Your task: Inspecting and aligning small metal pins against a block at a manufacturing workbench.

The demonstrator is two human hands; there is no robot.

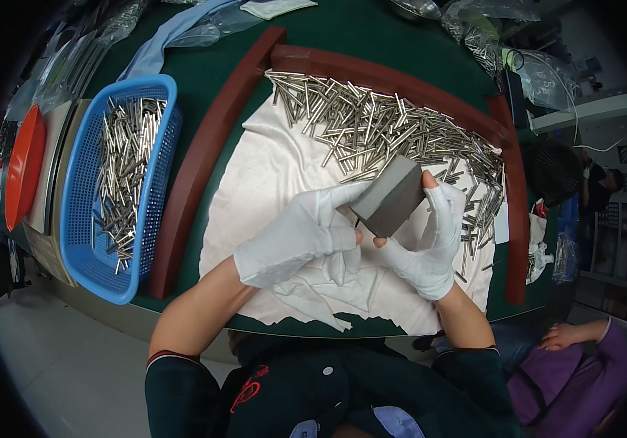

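My right hand (434, 252), in a white glove with bare fingertips, grips a grey rectangular block (390, 197) by its side and lower end. The block is tilted above the white cloth (244, 197). My left hand (306, 237), also gloved, is closed just left of the block, its upper fingers reaching the block's edge. A thin dark tip shows by the left thumb; what the fingers hold there is mostly hidden. Beyond both hands lies a heap of loose metal pins (372, 120), with more pins scattered to the right of my right hand.
Dark red wooden bars (196, 175) frame the cloth on the green table (204, 55). At left, a blue plastic basket (156, 197) holds many pins, beside a red tray (25, 168). A person in purple (576, 379) sits close at lower right.
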